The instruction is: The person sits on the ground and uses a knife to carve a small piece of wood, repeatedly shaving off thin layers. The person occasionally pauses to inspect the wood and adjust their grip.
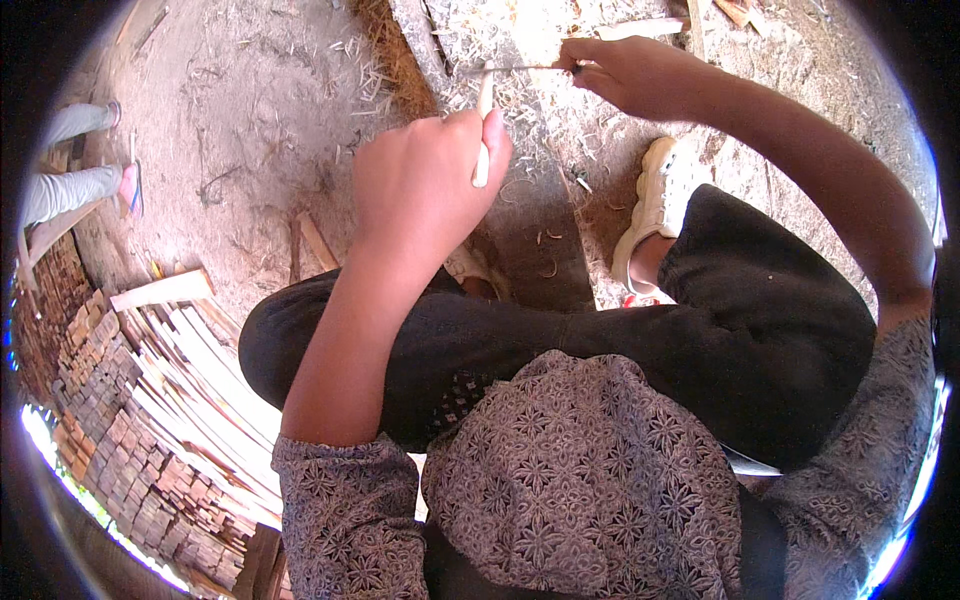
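My left hand (425, 175) is closed round a short pale wooden stick (485, 98), whose ends show above and below the fist. Farther out and to the right, my right hand (640, 78) grips what looks like a knife; its handle is mostly hidden in the fingers. The thin dark knife blade (525, 69) reaches left from that hand to the stick's upper end, where the two appear to meet. Beneath the stick lies a long wooden board (548, 245) running between my feet, strewn with pale shavings (535, 130).
Stacked cut wood blocks (125, 430) and long pale wood strips (205, 385) lie at the lower left. Another person's legs (75, 190) show at the far left. My shoe (655, 200) stands right of the board. Wood scraps (735, 15) lie at the far right.
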The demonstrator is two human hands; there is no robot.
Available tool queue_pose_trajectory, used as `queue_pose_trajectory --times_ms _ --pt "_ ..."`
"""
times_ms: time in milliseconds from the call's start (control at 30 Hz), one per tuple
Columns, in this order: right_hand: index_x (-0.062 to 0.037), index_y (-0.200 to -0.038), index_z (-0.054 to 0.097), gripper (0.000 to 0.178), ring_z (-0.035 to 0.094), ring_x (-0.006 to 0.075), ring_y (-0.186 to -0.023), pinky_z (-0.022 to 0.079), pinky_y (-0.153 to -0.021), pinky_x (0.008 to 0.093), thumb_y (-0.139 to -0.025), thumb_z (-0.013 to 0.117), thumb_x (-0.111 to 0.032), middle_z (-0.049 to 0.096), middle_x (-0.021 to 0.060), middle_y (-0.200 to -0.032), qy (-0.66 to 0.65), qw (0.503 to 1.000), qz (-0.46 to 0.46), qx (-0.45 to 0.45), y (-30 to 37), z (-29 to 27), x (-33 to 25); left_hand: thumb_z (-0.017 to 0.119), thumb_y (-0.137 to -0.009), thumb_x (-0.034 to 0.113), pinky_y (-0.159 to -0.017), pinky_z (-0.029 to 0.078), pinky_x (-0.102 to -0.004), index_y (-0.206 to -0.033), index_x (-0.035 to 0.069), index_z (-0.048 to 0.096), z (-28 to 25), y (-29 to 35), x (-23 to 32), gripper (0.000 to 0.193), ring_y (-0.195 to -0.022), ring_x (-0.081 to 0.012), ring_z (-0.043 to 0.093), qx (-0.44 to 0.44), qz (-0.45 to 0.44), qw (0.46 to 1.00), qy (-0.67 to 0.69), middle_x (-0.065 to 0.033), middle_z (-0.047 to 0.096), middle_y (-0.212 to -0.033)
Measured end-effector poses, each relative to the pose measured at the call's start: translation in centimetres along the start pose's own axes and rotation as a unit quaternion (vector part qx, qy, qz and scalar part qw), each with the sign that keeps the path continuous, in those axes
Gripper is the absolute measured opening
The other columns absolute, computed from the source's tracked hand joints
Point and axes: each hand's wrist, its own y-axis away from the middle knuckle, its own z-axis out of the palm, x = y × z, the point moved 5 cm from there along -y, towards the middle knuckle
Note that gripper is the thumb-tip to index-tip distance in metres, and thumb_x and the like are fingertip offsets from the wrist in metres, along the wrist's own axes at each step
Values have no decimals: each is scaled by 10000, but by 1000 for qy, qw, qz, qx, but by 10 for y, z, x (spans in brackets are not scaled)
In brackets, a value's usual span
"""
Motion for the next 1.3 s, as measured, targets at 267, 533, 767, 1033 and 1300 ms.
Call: queue_pose_trajectory --times_ms 267,533,767,1033,1300 --pt "-114 -1265 534 224 722 327 -759 532 -703 474 -1079 499 -234 701 169 -841 -41 999 -24 -12 11 -12 -24 544 -1011 320 -491 527 -424 -710 85 714 0 2 1 417 -506 -315 672 12 13 1000 -5 -137 637 -555" --pt "-116 -1252 568 232 738 326 -848 550 -786 480 -1075 512 -255 737 180 -970 -2 997 54 -52 -8 -8 -16 537 -1018 356 -473 509 -413 -660 110 710 -3 4 -13 468 -484 -298 656 31 -11 999 -15 -118 623 -536" --pt "-111 -1267 532 233 733 340 -814 541 -731 485 -1083 489 -248 725 176 -908 -73 996 -21 -46 23 -30 -57 553 -1011 394 -457 498 -403 -655 118 720 -2 8 -12 481 -463 -281 645 40 6 998 -51 -106 616 -521" --pt "-107 -1248 538 257 715 359 -787 527 -729 506 -1077 495 -294 706 200 -865 -7 999 20 -47 -34 14 6 569 -1004 416 -432 486 -396 -621 117 710 -4 3 -12 506 -435 -285 628 62 6 997 -49 -98 614 -509" --pt "-68 -1260 527 236 731 353 -801 536 -734 496 -1070 518 -207 720 194 -896 -110 991 -23 -66 35 -45 -80 593 -983 536 -407 466 -377 -624 123 712 -6 10 -15 560 -419 -268 625 65 29 996 -58 -96 608 -497"
